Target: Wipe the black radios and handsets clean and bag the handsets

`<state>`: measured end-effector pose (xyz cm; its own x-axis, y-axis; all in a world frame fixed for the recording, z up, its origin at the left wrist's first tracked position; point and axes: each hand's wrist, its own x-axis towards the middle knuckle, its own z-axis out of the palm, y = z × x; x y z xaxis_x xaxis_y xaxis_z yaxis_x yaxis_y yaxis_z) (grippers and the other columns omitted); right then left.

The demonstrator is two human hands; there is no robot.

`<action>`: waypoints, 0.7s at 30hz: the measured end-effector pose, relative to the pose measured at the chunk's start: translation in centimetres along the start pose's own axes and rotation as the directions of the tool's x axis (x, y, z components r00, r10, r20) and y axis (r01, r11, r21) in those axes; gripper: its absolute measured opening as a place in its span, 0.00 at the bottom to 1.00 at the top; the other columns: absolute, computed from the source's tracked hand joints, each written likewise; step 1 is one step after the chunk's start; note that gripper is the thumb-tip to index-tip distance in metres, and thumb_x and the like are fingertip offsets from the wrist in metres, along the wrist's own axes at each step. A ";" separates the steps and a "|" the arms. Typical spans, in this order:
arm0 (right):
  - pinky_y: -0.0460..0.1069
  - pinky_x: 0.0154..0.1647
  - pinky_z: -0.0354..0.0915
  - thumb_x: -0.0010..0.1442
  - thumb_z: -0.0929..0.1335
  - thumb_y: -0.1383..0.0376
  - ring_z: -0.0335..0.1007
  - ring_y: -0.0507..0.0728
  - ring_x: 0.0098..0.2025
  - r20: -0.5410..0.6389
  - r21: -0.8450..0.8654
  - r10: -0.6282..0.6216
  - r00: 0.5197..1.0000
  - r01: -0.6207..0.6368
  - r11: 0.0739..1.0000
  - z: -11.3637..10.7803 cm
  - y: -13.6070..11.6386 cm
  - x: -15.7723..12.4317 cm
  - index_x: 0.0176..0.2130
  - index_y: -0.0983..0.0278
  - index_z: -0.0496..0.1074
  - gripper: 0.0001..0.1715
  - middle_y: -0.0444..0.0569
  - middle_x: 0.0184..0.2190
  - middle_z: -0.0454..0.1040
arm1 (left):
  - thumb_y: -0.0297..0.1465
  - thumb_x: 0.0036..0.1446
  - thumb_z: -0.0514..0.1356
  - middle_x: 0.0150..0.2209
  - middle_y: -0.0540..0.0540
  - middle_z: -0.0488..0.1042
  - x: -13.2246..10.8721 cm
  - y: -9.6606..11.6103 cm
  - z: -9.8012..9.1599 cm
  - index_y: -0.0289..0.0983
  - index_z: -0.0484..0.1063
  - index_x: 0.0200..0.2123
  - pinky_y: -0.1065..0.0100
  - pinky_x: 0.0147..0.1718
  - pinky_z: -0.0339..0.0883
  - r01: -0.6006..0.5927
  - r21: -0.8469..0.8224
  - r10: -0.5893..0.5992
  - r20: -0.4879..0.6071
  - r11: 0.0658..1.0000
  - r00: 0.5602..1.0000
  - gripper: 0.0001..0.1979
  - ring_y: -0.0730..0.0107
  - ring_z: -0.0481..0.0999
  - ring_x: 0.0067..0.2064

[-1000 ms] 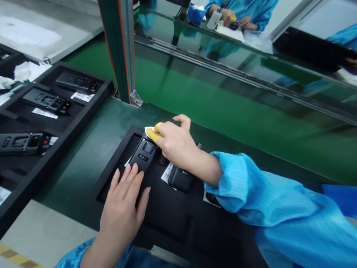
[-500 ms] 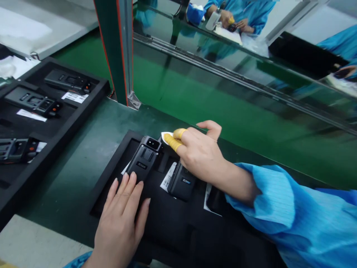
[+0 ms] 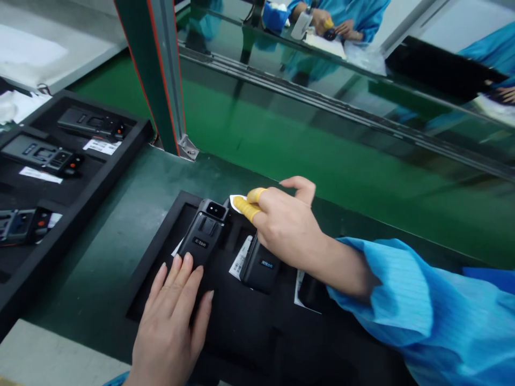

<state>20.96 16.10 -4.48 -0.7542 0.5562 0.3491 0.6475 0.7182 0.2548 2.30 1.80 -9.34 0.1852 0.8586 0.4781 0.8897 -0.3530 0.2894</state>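
My left hand [image 3: 171, 316] lies with its fingers apart, the fingertips on the lower end of a black Riton device [image 3: 205, 228]. That device sits in the left part of a black foam tray [image 3: 155, 260]. My right hand [image 3: 285, 220] wears yellow finger covers and pinches a small white cloth [image 3: 236, 202] beside the top corner of the same device. Under my right hand is a second Riton device [image 3: 261, 268], its top hidden, with a white label [image 3: 241, 260] along its left side. A third dark device is partly hidden beneath my right wrist.
Another black tray [image 3: 120, 158] at the left holds several devices with labels. A green post with orange edges [image 3: 155, 80] rises from the green table [image 3: 100, 236]. Across a glass-like panel, a person in blue sleeves works with both hands; another blue sleeve shows far right.
The view has shifted slightly. My right hand still pinches the white cloth near the device's top corner, and my left hand remains at the lower end.
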 end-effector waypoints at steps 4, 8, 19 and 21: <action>0.57 0.48 0.40 0.61 0.59 0.75 0.57 0.49 0.31 -0.036 0.035 -0.028 0.999 0.029 0.999 0.2 -1.0 1.0 0.29 0.63 0.74 0.19 0.43 0.29 0.70 | 0.26 0.57 0.59 0.50 0.33 0.74 0.0 0.1 -0.1 0.29 0.68 0.49 0.56 0.58 0.60 0.014 0.003 -0.014 -0.007 1.000 1.000 0.16 0.56 0.74 0.53; 0.57 0.50 0.40 0.62 0.58 0.74 0.55 0.51 0.31 -0.065 0.051 -0.086 0.994 0.089 0.995 0.9 -2.5 2.5 0.30 0.63 0.74 0.19 0.43 0.26 0.67 | 0.26 0.57 0.59 0.50 0.33 0.75 0.0 0.1 -0.2 0.29 0.68 0.49 0.56 0.58 0.61 0.012 0.009 -0.011 -0.007 1.000 1.000 0.16 0.56 0.74 0.53; 0.56 0.51 0.42 0.56 0.61 0.78 0.54 0.51 0.30 -0.023 0.033 -0.018 1.000 0.019 0.999 -0.4 -2.8 -0.7 0.21 0.63 0.71 0.19 0.42 0.23 0.64 | 0.27 0.57 0.59 0.51 0.36 0.74 -0.2 0.0 -0.1 0.32 0.67 0.51 0.56 0.58 0.61 0.024 -0.003 -0.024 0.006 1.000 1.000 0.18 0.57 0.73 0.53; 0.56 0.50 0.42 0.56 0.61 0.78 0.54 0.51 0.29 0.002 0.035 0.008 1.000 -0.008 0.999 -0.7 -2.6 -1.4 0.20 0.63 0.70 0.19 0.42 0.23 0.64 | 0.27 0.57 0.59 0.51 0.36 0.74 -0.2 0.0 -0.1 0.32 0.67 0.51 0.56 0.57 0.61 0.028 -0.005 -0.028 0.006 1.000 1.000 0.18 0.57 0.73 0.53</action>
<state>20.41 13.16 -5.05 -0.7493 0.5623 0.3497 0.6492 0.7280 0.2203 2.22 1.60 -9.39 0.1629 0.8700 0.4653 0.8923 -0.3311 0.3067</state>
